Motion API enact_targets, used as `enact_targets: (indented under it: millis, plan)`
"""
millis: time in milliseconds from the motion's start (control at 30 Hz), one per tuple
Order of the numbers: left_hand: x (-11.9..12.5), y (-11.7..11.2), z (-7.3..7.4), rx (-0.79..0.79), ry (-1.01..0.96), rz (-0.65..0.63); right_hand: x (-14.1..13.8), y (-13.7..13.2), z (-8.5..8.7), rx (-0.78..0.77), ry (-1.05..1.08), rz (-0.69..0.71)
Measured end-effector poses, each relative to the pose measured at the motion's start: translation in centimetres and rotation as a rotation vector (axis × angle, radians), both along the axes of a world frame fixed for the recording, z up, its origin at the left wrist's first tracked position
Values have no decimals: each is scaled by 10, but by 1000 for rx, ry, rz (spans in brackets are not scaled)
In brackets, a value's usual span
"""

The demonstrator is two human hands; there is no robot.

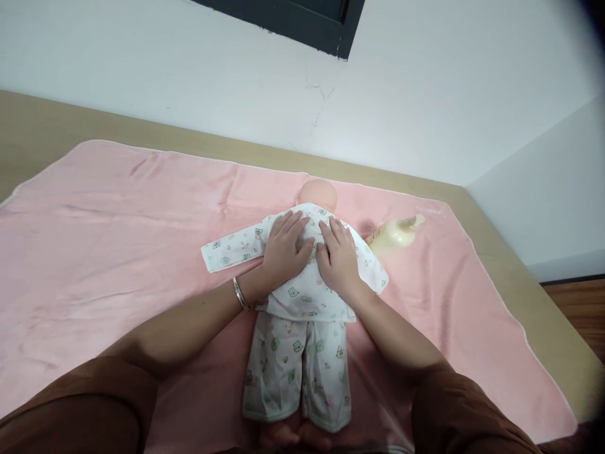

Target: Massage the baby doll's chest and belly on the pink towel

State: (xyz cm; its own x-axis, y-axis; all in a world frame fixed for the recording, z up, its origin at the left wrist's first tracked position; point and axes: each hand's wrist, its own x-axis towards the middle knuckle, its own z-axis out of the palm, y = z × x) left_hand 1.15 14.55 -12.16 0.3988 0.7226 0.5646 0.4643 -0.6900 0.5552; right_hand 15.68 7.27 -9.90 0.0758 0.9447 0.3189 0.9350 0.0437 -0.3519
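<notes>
A baby doll lies on the pink blanket, its bald head at the far end and its feet toward me. It wears a white printed top and matching trousers. My left hand rests flat on the left side of the top's upper part, fingers extended. On the right side, my right hand lies flat in the same way, thumb toward the other hand. Neither hand grips anything. The doll's hands are hidden, and its face is not visible.
A baby bottle with pale milky content lies beside the doll's right-hand sleeve. The blanket covers a wooden tabletop. Behind it rises a white wall with a dark frame.
</notes>
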Motion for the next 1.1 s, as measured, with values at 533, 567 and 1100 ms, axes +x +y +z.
enact_targets:
  millis: [533,567,1100]
  plan:
    - [-1,-4,2,289,-39,-21,10,9,16,-30,-109,32]
    - [-1,-6,2,301,-50,2,5,4,20,-43,-151,17]
    - [-2,-3,4,199,59,-71,6,5,13,-49,-93,20]
